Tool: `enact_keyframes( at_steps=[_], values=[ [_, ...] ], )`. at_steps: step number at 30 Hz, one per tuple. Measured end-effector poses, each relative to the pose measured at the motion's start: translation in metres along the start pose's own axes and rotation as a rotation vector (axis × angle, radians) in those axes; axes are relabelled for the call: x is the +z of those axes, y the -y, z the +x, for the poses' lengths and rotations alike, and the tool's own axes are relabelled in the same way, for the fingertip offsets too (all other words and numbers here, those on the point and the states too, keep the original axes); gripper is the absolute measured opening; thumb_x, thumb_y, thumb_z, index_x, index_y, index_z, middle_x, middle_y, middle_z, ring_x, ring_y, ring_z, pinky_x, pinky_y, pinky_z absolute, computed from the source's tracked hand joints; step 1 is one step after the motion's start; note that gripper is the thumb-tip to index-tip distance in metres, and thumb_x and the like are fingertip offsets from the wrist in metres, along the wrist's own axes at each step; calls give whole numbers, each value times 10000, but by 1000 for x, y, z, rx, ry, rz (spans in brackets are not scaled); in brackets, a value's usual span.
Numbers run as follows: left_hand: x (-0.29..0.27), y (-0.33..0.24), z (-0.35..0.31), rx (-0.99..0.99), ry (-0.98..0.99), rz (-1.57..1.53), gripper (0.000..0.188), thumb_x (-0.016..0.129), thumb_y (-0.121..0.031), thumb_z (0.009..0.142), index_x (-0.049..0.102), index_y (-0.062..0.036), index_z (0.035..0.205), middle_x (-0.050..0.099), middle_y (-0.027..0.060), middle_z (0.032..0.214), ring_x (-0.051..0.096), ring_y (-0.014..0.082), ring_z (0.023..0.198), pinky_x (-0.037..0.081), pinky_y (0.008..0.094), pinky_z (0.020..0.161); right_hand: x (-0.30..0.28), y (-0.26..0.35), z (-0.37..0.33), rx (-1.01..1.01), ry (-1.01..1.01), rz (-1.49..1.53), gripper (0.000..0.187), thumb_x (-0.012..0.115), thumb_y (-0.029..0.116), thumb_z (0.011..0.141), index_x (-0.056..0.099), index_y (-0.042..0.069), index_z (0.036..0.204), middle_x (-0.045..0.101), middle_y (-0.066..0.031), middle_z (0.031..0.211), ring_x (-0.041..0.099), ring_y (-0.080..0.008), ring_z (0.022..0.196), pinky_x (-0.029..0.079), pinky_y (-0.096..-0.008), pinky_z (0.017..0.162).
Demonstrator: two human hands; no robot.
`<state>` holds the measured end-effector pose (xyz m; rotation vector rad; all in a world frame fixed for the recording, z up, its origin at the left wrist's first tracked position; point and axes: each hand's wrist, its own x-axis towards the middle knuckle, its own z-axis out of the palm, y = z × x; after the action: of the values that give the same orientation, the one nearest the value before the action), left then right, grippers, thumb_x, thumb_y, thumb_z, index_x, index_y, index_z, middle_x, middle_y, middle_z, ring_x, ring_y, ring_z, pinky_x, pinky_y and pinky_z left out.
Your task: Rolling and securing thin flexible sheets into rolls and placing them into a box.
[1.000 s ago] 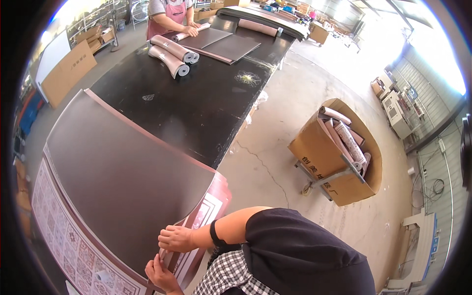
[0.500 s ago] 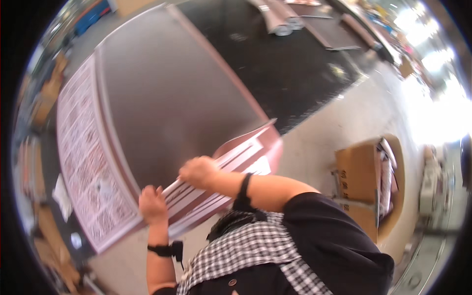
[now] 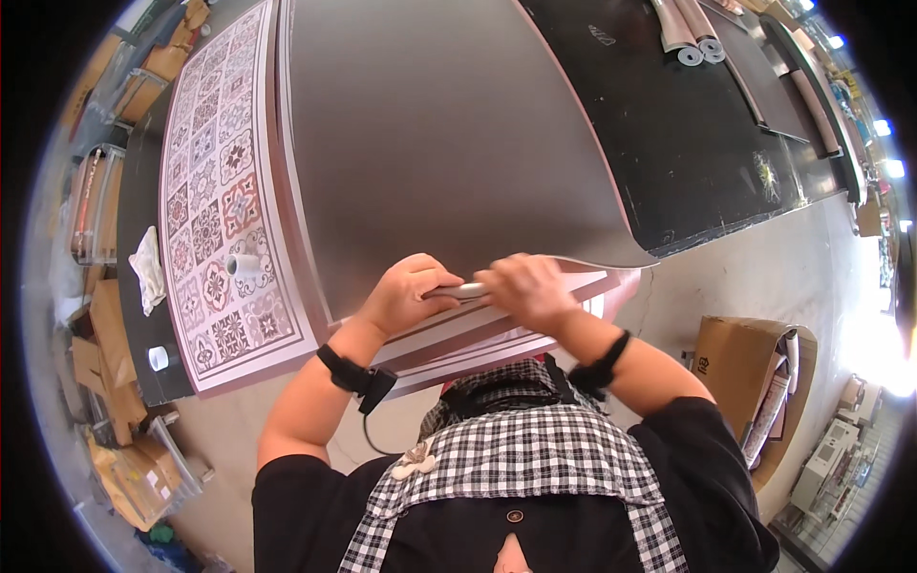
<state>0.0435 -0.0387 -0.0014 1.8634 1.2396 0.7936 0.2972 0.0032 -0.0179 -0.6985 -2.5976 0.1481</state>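
Note:
A large floor mat [image 3: 439, 134] lies on the table with its plain dark grey-brown side up. Its near edge is turned over into a small tight curl [image 3: 466, 290], which shows between my hands. My left hand [image 3: 411, 294] is closed on the curl, thumb and fingers gripping it. Just to the right, my right hand [image 3: 530, 291] wraps over the same curl, its fingers partly blurred. Under this edge lie striped pink and white borders of other mats [image 3: 458, 349]. At the left, a mat with patterned tiles [image 3: 224, 210] lies face up.
A small white roll [image 3: 243, 265] stands on the patterned mat. A white cloth [image 3: 148, 270] and another white roll [image 3: 158, 359] are on the black table [image 3: 669, 143]. Rolled mats [image 3: 693, 38] lie at the far right. An open cardboard box [image 3: 731, 368] holding rolls stands on the floor.
The view has turned and steadied. My hands have come to the middle of the mat's near edge, close together, where a curl now shows between them.

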Motion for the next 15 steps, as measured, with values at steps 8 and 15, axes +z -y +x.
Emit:
enact_keyframes(
  at_steps=[8,15],
  values=[
    [17,-16,30,242,-71,97,301,814,-146,779,737,-74,1061,706,81,880,656,228,794,532,346,698,-12,-32,13,63,46,85,158,689,289,877,637,141,900,571,9,796,604,-196,798,522,-358,733],
    [11,-14,30,118,31,-10,311,800,-123,784,726,-62,1080,697,79,828,637,229,714,510,313,660,-38,-51,1,31,-162,-128,208,669,368,876,624,165,895,558,4,837,578,-212,887,469,-357,801]
  ],
)
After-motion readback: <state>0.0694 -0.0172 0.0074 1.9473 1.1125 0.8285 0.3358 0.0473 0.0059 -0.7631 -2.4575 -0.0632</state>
